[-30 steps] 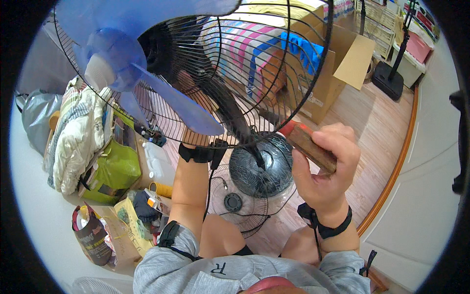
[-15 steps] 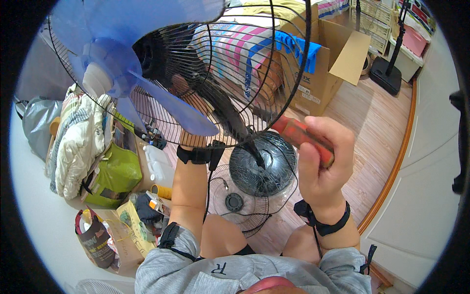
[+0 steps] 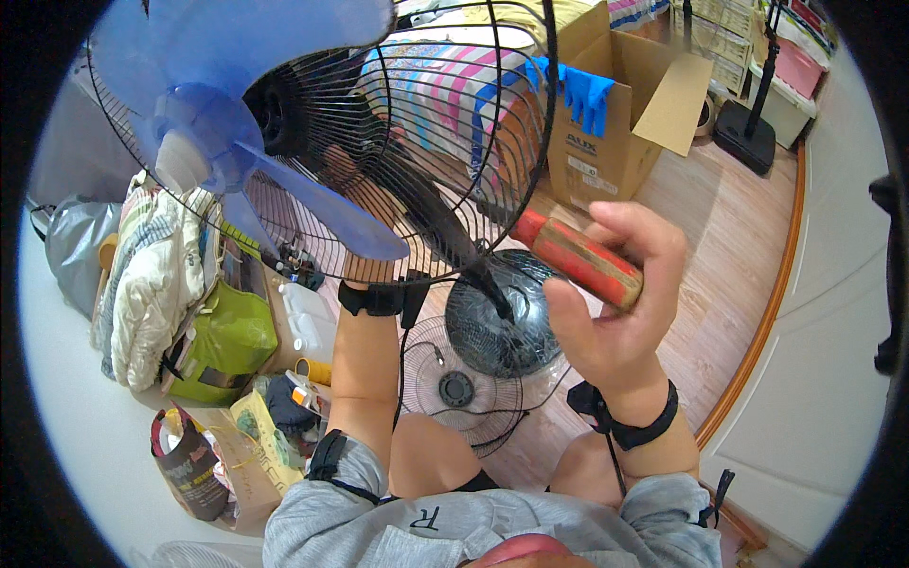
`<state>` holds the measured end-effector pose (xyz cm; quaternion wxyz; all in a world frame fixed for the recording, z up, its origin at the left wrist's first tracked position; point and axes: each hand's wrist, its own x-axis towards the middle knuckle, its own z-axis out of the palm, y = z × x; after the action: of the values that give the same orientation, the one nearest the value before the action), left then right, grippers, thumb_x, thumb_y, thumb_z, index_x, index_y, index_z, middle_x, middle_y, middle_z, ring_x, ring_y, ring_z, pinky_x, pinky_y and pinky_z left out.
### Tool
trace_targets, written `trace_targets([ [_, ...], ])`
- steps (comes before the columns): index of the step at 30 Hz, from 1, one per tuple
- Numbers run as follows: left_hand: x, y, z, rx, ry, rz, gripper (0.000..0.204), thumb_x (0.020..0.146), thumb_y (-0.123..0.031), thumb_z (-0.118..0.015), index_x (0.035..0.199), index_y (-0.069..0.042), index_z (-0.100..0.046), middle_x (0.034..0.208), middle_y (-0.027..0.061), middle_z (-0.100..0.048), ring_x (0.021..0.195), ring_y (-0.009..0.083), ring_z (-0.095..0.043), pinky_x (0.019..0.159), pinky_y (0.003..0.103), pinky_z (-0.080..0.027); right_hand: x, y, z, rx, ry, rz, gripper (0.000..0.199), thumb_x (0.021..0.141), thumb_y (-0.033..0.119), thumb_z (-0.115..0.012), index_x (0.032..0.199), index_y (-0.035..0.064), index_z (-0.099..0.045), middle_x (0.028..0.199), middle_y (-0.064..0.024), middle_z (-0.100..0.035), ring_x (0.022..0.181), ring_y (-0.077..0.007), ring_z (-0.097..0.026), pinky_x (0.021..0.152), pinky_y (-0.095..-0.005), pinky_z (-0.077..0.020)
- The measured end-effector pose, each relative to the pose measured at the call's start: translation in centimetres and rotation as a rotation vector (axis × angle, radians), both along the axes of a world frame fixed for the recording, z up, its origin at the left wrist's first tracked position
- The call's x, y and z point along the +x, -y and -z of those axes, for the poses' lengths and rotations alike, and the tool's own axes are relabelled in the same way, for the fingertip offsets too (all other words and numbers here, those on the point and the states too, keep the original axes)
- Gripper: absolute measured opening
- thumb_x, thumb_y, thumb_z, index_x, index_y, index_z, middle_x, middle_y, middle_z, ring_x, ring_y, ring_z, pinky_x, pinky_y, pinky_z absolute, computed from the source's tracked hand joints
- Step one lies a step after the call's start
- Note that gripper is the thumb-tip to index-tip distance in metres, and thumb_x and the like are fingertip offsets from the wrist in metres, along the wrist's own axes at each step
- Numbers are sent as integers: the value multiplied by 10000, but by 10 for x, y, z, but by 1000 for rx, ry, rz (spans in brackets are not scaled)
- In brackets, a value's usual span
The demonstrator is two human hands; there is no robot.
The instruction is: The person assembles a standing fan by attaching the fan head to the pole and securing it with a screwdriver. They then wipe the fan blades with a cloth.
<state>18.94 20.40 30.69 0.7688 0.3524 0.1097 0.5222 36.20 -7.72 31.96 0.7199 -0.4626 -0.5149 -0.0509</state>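
A fan with translucent blue blades [image 3: 322, 204] and a black wire rear grille [image 3: 542, 142] tilts over the upper left, its front uncovered. The black pole [image 3: 436, 218] runs down to a round, shiny black base [image 3: 497, 327] on the floor. My left hand [image 3: 365, 232] reaches behind the grille and grips the fan near its pole; the wires partly hide the fingers. In my right hand [image 3: 615, 346] is a screwdriver with a worn red handle [image 3: 587, 260], its shaft pointing toward the back of the grille. The thumb is lifted off the handle, which lies against the other fingers.
A loose round wire grille [image 3: 454, 388] lies by the base, with a cable over it. Beyond stands an open cardboard box [image 3: 592, 161] with blue gloves [image 3: 587, 95] on its edge. Bags [image 3: 227, 331] and clothes line the left; a white door [image 3: 805, 398] is right.
The fan's grille and blades have shifted slightly left. My right thumb and fingers have loosened around the screwdriver handle, showing more of it.
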Motion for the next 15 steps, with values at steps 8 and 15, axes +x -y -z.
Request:
trace_targets([
  [8, -9, 2, 10, 56, 36, 17, 848, 926, -713, -489, 1458, -53, -444, 1169, 147, -664, 849, 263, -672, 721, 455, -577, 7, -9, -3, 150, 132, 43, 343, 904, 183, -741, 1158, 16, -582, 1009, -136, -677, 758, -245, -691, 677, -324, -542],
  [15, -8, -1, 18, 102, 70, 33, 844, 933, -712, -472, 1468, -60, -430, 1192, 152, -655, 817, 254, -663, 701, 435, -570, 8, -3, -5, 39, 191, 94, 406, 816, 36, -761, 1174, 30, -568, 1011, -145, -672, 795, -304, -642, 708, -356, -522],
])
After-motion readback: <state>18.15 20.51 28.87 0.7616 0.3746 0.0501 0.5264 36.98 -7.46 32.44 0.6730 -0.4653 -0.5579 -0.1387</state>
